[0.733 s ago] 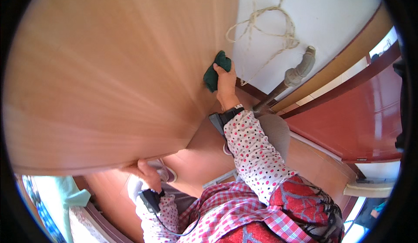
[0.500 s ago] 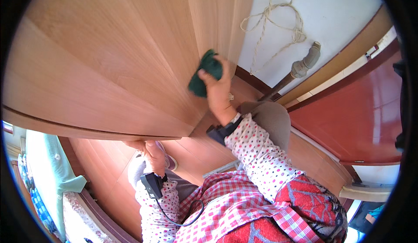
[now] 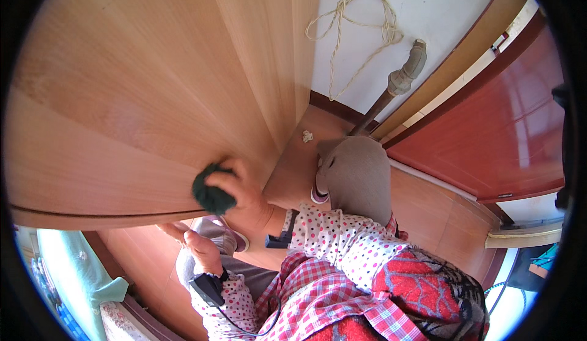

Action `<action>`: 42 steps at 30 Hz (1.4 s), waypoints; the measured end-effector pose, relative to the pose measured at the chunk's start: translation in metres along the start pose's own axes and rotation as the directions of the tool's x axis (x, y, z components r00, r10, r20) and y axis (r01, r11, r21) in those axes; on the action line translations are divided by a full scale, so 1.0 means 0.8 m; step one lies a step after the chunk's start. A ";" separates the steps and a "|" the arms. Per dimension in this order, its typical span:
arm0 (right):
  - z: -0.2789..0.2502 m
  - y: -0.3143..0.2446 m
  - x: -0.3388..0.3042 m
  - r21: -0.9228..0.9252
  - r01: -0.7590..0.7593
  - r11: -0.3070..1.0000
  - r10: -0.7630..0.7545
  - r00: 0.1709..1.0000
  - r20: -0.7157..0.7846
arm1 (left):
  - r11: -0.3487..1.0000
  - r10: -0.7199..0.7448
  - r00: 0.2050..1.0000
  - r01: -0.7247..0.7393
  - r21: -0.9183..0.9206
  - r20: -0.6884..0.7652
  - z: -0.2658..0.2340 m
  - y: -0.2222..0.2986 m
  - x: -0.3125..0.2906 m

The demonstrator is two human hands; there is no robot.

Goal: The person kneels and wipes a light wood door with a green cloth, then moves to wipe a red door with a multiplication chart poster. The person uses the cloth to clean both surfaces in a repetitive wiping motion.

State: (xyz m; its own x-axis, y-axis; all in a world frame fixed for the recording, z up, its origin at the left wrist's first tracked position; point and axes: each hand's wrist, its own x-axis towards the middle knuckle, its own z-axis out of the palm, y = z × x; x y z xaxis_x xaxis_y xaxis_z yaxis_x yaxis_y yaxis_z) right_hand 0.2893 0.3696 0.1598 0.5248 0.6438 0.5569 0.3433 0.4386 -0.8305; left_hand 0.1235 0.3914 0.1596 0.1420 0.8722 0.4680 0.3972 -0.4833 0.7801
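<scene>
My right hand [image 3: 244, 194] is closed around a bunched dark green cloth [image 3: 213, 189], which is pressed to the face of a light wooden door panel [image 3: 140, 90] near its near edge. Just below that edge is my left hand [image 3: 202, 249]. Its fingers stretch leftward along the panel's edge, the thumb apart from them, and no object shows in it. The fingertips are partly hidden at the edge, so I cannot tell how firmly they touch. Each wrist wears a black strapped device.
Beyond the panel, a looped cord [image 3: 367, 11] hangs against the white wall. A grey pipe elbow [image 3: 406, 72] rises near my knee. A red panel [image 3: 483, 127] stands at the right. Light green fabric [image 3: 79, 261] drapes at lower left. A small pale scrap [image 3: 307, 136] lies on the tiled floor.
My right hand has moved the green cloth down and left across the panel, toward its near edge. The left hand sits slightly lower, and the view has shifted a little.
</scene>
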 end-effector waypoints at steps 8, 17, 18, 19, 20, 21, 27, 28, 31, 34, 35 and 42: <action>-0.066 0.105 0.105 0.033 -0.308 0.951 0.281 0.810 -0.515 | 0.990 0.048 0.997 -0.039 0.136 -0.059 -0.032 0.004 -0.008; -0.109 0.178 0.151 0.567 -0.378 0.732 0.654 0.625 -0.427 | 0.992 0.128 0.886 -0.112 0.062 -0.446 -0.068 0.026 -0.023; -0.110 0.186 0.146 0.639 -0.333 0.693 0.663 0.641 -0.385 | 0.992 0.128 0.876 -0.123 0.042 -0.465 -0.071 0.028 -0.025; -0.110 0.193 0.142 0.606 -0.416 0.678 0.710 0.585 -0.393 | 0.992 0.118 0.865 -0.122 0.024 -0.487 -0.074 0.028 -0.027; -0.108 0.199 0.136 0.604 -0.435 0.668 0.724 0.568 -0.391 | 0.993 0.107 0.855 -0.120 0.007 -0.507 -0.076 0.026 -0.029; -0.105 0.203 0.129 0.604 -0.439 0.665 0.726 0.567 -0.389 | 0.993 0.098 0.855 -0.115 -0.002 -0.510 -0.078 0.024 -0.030; -0.088 0.170 0.106 0.658 -0.454 0.600 0.770 0.550 -0.324 | 0.998 -0.016 0.815 -0.023 -0.060 -0.579 -0.058 -0.009 -0.012; -0.084 0.156 0.105 0.665 -0.455 0.592 0.771 0.560 -0.304 | 0.989 -0.102 0.802 0.017 -0.149 -0.589 -0.049 -0.011 -0.005; -0.076 0.126 0.101 0.675 -0.445 0.588 0.750 0.612 -0.250 | 0.998 0.067 0.938 -0.056 0.043 -0.341 -0.033 0.003 -0.006; -0.061 0.111 0.089 0.408 -0.390 0.825 0.537 0.766 -0.354 | 0.999 0.046 0.978 -0.041 0.028 -0.201 -0.019 0.019 0.001; -0.060 0.105 0.078 0.270 -0.343 0.900 0.424 0.834 -0.352 | 0.999 0.024 0.978 -0.029 -0.020 -0.206 -0.010 0.020 0.006; -0.010 0.039 0.015 -0.042 -0.225 0.974 0.211 0.953 -0.220 | 0.992 -0.072 0.997 0.069 -0.109 -0.030 0.016 0.006 0.016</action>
State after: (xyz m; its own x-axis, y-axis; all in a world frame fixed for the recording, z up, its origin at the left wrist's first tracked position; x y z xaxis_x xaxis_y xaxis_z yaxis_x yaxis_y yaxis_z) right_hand 0.3129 0.3862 0.1407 0.7433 0.5679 0.3535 0.2485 0.2562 -0.9341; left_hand 0.1391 0.4010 0.1640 0.0857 0.9022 0.4227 0.3051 -0.4277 0.8509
